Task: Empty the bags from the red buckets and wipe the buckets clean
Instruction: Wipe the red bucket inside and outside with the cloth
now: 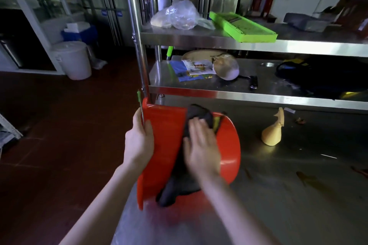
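Two hands are set on one red bucket (167,135), tipped sideways at the near-left edge of the table (288,195): rim gripped by curled fingers of the left hand (137,141), one dark cloth (179,191) pressed under flat fingers of the right hand (201,149).

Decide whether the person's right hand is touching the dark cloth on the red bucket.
Touching. The head view shows the right hand laid flat on the dark cloth, its fingers pressing it against the red bucket.

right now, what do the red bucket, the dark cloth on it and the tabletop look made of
The red bucket: likely plastic, smooth and glossy, soft highlights on its wall. The dark cloth: soft fabric, matte, draping in folds. The tabletop: probably stainless steel, brushed, with dull reflections.
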